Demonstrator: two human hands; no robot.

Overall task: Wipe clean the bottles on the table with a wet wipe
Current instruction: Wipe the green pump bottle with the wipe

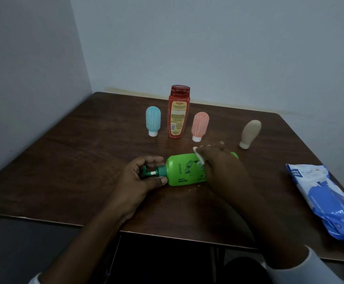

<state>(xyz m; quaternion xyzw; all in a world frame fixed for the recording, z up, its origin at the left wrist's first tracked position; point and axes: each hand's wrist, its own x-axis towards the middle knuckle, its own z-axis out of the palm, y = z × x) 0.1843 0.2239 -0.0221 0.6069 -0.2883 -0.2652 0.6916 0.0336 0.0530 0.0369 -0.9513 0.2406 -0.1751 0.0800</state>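
The green pump bottle (184,171), laid on its side near the table's (68,165) front edge, is best steadied by the left hand (140,181) pinching its pump neck while the wet wipe (199,155), pressed flat under the right hand (222,160), is drawn along the body.

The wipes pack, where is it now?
The wipes pack lies at the table's right edge, right of the green bottle.

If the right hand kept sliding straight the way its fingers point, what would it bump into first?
Probably the pink squeeze bottle, standing on its cap just beyond the right hand. The fingers point up-left across the green pump bottle, though depth is hard to judge.
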